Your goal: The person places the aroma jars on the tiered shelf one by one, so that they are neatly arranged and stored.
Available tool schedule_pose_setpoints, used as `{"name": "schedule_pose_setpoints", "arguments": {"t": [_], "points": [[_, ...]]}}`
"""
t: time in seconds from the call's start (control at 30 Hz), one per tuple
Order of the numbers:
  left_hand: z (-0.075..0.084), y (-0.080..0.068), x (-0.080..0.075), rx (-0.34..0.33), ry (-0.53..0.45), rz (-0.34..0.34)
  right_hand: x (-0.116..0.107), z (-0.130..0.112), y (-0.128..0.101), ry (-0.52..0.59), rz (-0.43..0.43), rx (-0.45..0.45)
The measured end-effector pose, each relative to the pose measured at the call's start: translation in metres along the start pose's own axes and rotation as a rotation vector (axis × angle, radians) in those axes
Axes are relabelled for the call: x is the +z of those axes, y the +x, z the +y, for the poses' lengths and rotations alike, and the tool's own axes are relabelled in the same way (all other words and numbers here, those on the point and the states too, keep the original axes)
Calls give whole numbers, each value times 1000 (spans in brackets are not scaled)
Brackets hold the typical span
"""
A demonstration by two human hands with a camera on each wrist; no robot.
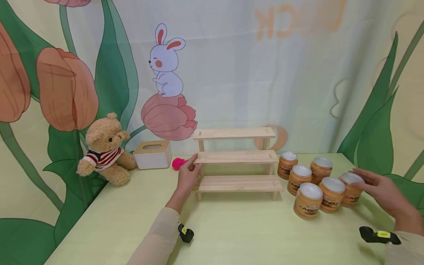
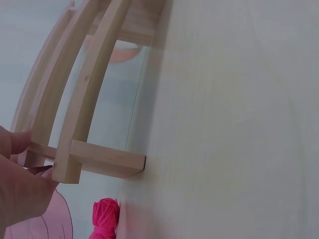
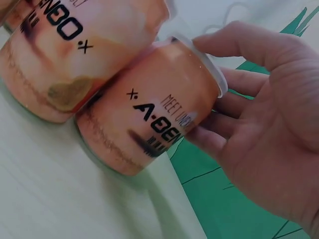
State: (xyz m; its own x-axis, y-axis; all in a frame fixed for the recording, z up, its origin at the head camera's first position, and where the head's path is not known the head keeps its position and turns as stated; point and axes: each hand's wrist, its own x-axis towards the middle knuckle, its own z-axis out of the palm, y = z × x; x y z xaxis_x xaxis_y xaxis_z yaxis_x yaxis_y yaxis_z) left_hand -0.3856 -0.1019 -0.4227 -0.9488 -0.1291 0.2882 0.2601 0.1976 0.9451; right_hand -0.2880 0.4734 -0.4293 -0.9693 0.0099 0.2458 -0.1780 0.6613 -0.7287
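Observation:
A three-tier wooden rack stands on the pale green table. My left hand grips the left end of its middle tier. In the left wrist view my fingers pinch the rack's end piece. Several orange jars with white lids are clustered right of the rack. My right hand reaches the rightmost jar, which stands on the table. In the right wrist view my thumb lies on that jar's lid rim and my fingers touch the side of the jar.
A teddy bear sits at the back left beside a white tissue box. A pink yarn ball lies behind my left hand, close to the rack. A printed curtain hangs behind the table.

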Motion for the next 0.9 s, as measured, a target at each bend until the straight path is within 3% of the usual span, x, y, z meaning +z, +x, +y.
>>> {"name": "schedule_pose_setpoints", "arguments": {"t": [0.3, 0.53, 0.73, 0.9], "points": [[0, -1, 0, -11, -19, 7, 4, 8, 0, 65, -79, 70], [0, 0, 0, -17, -40, 3, 4, 9, -3, 236, 81, 130], [0, -2, -2, -24, -57, 0, -13, -16, -1, 206, 185, 221], [-1, 0, -3, -44, -63, -5, -26, -49, -2, 176, 282, 207]]}}
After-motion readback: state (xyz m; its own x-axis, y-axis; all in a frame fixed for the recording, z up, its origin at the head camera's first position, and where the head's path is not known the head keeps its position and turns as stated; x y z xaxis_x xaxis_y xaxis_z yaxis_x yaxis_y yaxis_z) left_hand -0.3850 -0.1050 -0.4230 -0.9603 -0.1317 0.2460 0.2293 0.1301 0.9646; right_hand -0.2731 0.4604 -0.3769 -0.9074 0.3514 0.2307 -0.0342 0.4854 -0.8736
